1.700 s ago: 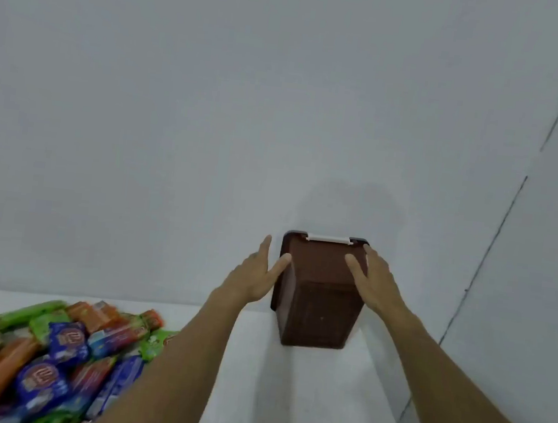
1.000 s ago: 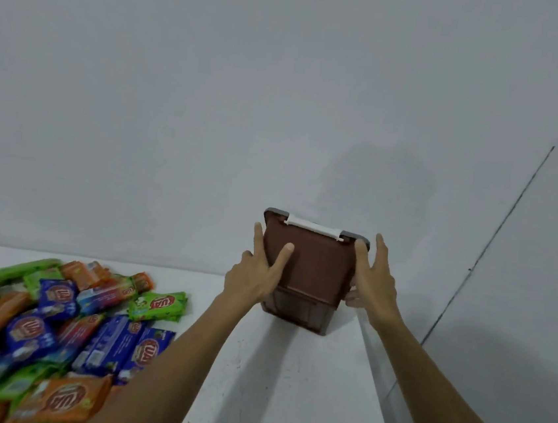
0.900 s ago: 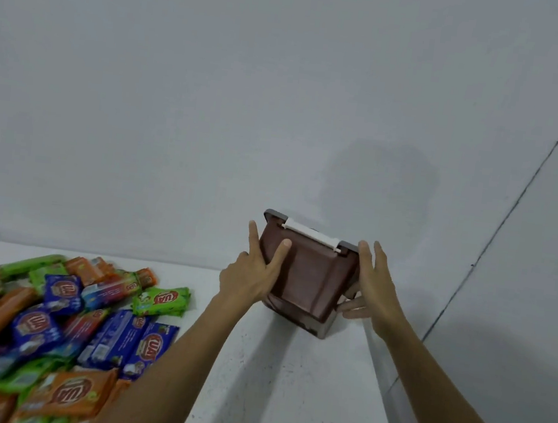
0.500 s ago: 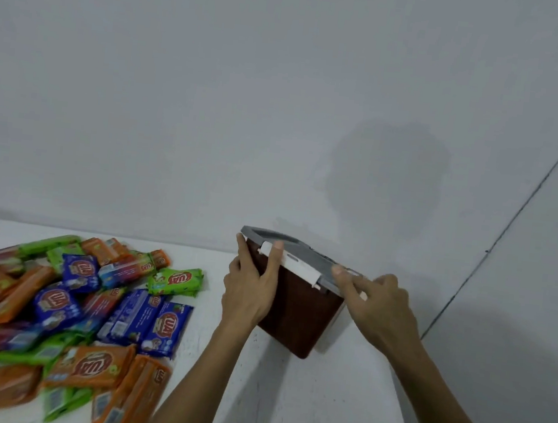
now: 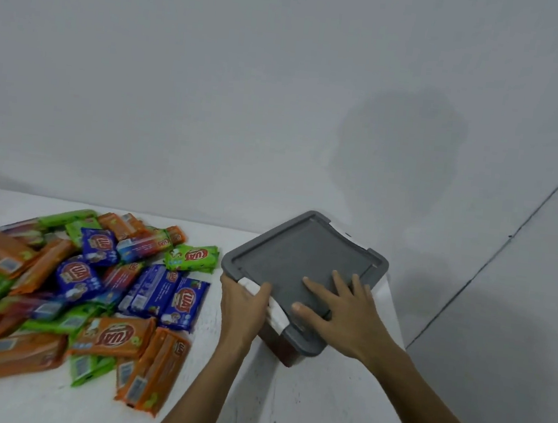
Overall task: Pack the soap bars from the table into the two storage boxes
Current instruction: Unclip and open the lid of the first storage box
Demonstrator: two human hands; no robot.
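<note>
Tipped on end a moment ago, the box now sits lid-up on the right of the desk. The left hand curls its fingers round the near latch. The right hand lies flat on the lid, fingers spread. The soap bars lie heaped to the left, apparently none packed yet; a second box is not in view.

Soap bars left on table — storage box right.
</note>
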